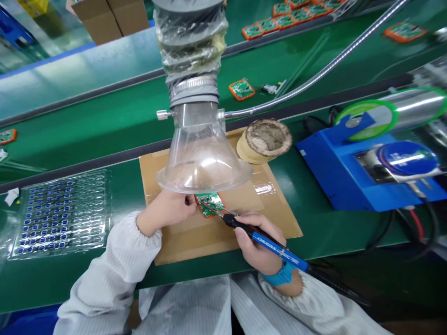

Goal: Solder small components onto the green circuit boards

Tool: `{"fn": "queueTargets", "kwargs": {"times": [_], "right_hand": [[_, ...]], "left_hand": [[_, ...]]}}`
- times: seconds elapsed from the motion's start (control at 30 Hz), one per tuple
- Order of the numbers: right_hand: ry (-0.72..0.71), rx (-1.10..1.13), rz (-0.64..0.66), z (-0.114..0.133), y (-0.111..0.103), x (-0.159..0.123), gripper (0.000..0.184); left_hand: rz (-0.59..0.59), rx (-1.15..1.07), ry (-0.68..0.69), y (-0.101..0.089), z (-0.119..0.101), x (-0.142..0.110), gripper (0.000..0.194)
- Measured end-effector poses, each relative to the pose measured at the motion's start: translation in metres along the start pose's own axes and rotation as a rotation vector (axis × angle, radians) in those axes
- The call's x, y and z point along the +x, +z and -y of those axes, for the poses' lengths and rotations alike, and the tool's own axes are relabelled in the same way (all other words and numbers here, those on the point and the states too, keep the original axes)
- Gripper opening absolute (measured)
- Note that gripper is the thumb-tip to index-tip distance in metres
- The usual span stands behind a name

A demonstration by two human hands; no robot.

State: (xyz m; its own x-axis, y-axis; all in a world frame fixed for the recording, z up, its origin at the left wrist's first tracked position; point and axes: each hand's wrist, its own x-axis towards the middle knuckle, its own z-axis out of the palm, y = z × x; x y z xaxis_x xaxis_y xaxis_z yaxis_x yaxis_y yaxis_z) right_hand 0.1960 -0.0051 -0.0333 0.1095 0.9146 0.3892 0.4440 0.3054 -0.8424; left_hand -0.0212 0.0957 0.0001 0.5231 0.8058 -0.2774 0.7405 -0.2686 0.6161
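Note:
My right hand (pixel 260 242) grips a soldering iron (pixel 275 246) with a blue and black handle, its metal tip pointing left over a green circuit board (pixel 209 204) in an orange frame. The board lies on a brown cardboard sheet (pixel 188 246). At the board's left edge rests my left hand (pixel 171 207), fingers curled in; the clear fume hood (pixel 206 153) above partly covers them, so what they pinch is hidden. Thin metal shows near the iron's tip, too fine to make out.
A clear tray (pixel 59 214) of small blue parts lies left. A round, stained pot (pixel 267 139) stands behind the cardboard. On the right sits a blue soldering station (pixel 335 172) with a solder reel (pixel 401 111). Framed boards (pixel 241 89) lie on the green belt (pixel 132 111) behind.

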Motion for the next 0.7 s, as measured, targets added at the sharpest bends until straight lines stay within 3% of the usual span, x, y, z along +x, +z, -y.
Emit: {"fn": "queueTargets", "kwargs": {"times": [0.13, 0.3, 0.7], "right_hand": [[0.022, 0.01, 0.013, -0.002, -0.001, -0.002, 0.003], [-0.008, 0.103, -0.105, -0.012, -0.002, -0.009, 0.008], [-0.005, 0.117, -0.099, -0.012, -0.002, -0.01, 0.01]], "left_hand": [[0.002, -0.008, 0.001, -0.001, 0.0, 0.0, 0.011], [0.0, -0.008, -0.004, -0.001, 0.0, -0.001, 0.011], [0.036, -0.054, -0.061, -0.005, -0.005, -0.002, 0.012]]}}
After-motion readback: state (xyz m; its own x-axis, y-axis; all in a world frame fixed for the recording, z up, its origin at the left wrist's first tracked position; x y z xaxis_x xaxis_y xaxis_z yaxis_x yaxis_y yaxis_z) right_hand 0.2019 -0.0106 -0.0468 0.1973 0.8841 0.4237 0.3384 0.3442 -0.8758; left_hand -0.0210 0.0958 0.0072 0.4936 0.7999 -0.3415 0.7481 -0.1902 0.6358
